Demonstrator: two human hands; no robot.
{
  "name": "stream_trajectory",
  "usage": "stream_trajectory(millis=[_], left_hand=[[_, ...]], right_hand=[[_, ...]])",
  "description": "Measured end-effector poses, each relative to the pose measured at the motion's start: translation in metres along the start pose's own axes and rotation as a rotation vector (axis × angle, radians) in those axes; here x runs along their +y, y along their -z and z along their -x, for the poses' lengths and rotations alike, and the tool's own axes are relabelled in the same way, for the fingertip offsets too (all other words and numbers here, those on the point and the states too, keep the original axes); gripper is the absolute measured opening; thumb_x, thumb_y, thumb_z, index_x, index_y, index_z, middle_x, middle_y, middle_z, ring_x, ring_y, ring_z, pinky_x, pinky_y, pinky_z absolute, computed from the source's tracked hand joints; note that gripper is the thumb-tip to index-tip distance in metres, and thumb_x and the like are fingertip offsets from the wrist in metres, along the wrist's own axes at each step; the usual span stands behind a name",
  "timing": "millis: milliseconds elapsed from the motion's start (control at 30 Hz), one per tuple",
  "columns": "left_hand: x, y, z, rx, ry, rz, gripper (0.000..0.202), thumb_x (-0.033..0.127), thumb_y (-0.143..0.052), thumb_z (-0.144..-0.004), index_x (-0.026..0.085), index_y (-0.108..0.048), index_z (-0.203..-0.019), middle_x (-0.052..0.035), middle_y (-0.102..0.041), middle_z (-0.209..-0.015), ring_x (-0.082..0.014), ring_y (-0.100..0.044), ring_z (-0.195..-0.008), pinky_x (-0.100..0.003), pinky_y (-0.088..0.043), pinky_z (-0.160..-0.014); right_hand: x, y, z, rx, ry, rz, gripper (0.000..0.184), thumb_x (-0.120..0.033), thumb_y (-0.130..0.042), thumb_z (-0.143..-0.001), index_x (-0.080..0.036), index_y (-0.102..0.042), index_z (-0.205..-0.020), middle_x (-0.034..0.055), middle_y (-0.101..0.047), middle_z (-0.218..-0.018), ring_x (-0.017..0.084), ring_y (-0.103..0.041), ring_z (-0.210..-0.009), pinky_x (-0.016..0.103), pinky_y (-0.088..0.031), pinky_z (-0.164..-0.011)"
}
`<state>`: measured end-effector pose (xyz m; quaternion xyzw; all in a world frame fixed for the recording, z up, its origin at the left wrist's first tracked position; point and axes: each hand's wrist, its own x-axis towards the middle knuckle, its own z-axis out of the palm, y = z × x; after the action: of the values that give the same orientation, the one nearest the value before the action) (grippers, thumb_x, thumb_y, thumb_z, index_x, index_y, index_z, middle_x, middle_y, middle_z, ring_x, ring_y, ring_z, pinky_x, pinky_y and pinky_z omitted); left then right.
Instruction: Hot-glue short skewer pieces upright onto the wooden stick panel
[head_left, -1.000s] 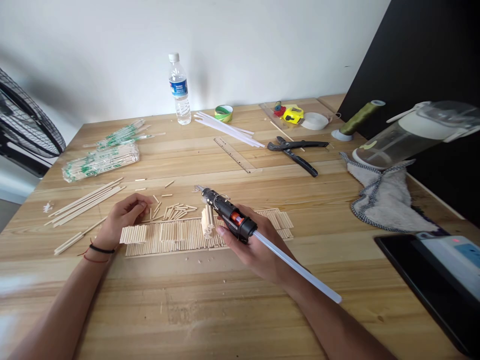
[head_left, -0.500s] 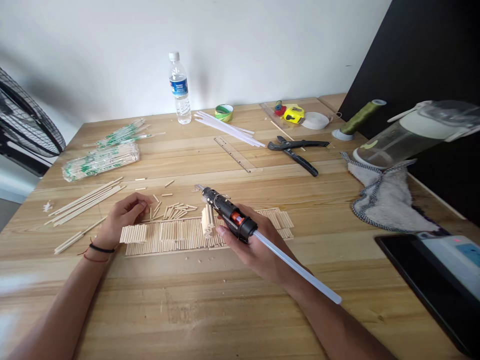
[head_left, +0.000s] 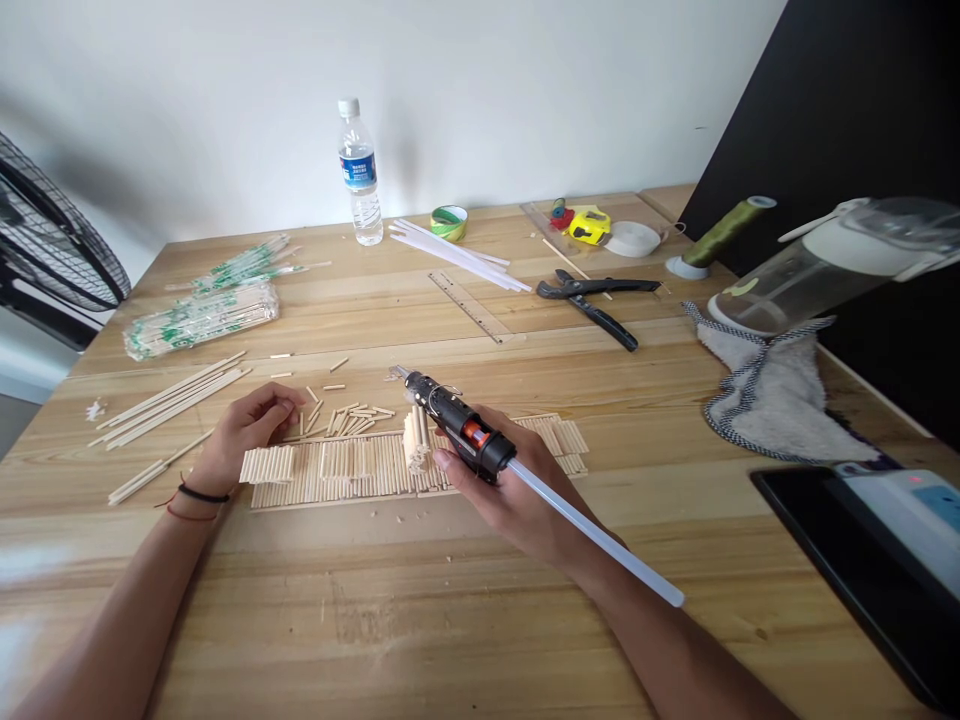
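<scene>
- my glue gun [head_left: 457,425]: black plastic, mostly matt, with a smooth, semi-clear glue stick [head_left: 596,531]
- my stick panel [head_left: 386,465]: bare pale wood, matt and super ridged
- tabletop [head_left: 525,630]: grainy wood, slight sheen, kinda scuffed near me
- cloth [head_left: 772,400]: fluffy, rough-looking
- water bottle [head_left: 358,170]: shiny clear plastic
- stick packs [head_left: 202,318]: crinkly, glossy plastic wrap
- dark-screened device [head_left: 832,560]: slick, glossy front

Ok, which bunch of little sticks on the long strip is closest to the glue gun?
The bunch standing up, right beside the glue gun. The other bunches look flatter and sit farther along the strip.
</scene>
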<state>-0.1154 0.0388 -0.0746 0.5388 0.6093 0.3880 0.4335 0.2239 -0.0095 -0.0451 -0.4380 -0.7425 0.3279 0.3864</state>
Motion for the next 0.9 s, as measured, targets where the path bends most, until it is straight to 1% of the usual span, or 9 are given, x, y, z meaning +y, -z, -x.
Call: stream_trajectory(millis=[233,400,567,733,900], left_hand=[[-0.0021,0.0016,-0.0012,-0.02,-0.016,0.001,0.025,0.043,-0.077,-0.082,0.019,-0.076,-0.09,-0.0007,-0.062,-0.071,-0.0132,-0.052,-0.06,-0.024,-0.038,-0.052],[0.0015,-0.0005,0.0003,-0.022,-0.04,-0.007,0.022,0.041,-0.078,-0.081,0.02,-0.077,-0.088,-0.0004,-0.061,-0.069,-0.0134,-0.052,-0.059,-0.024,-0.039,-0.052],[0.001,-0.0007,0.0011,-0.029,-0.028,0.024,0.022,0.041,-0.075,-0.085,0.02,-0.077,-0.089,-0.001,-0.06,-0.069,-0.0128,-0.05,-0.058,-0.024,-0.036,-0.05],[0.0004,-0.0003,-0.0004,-0.012,-0.015,0.015,0.023,0.04,-0.078,-0.082,0.019,-0.077,-0.089,-0.0014,-0.061,-0.07,-0.0126,-0.051,-0.059,-0.024,-0.037,-0.051],[0.0017,-0.0014,-0.0008,-0.016,-0.014,0.041,0.026,0.043,-0.082,-0.077,0.019,-0.077,-0.086,-0.0019,-0.062,-0.071,-0.0133,-0.053,-0.061,-0.023,-0.037,-0.051]], right_hand=[[-0.0007,0.0008,0.0007,-0.004,-0.008,0.008,0.008,-0.03,-0.061,-0.099,-0.023,-0.06,-0.096,0.0009,-0.063,-0.081,0.019,-0.06,-0.075,0.032,-0.047,-0.071],[-0.0006,-0.0001,0.0017,0.0,-0.019,-0.01,0.008,-0.031,-0.061,-0.1,-0.023,-0.062,-0.099,0.001,-0.064,-0.081,0.019,-0.061,-0.075,0.033,-0.047,-0.07],[0.0031,-0.0012,0.0019,0.007,-0.003,0.012,0.009,-0.032,-0.061,-0.099,-0.023,-0.062,-0.098,0.0007,-0.063,-0.079,0.02,-0.06,-0.074,0.033,-0.047,-0.07],[0.0068,-0.0018,0.0015,0.029,0.057,0.031,0.008,-0.032,-0.062,-0.099,-0.023,-0.061,-0.098,0.0013,-0.065,-0.081,0.02,-0.062,-0.075,0.033,-0.048,-0.07],[0.002,-0.0003,0.0021,0.005,0.007,0.041,0.008,-0.031,-0.062,-0.099,-0.023,-0.061,-0.1,0.0025,-0.067,-0.085,0.021,-0.064,-0.079,0.034,-0.05,-0.074]])
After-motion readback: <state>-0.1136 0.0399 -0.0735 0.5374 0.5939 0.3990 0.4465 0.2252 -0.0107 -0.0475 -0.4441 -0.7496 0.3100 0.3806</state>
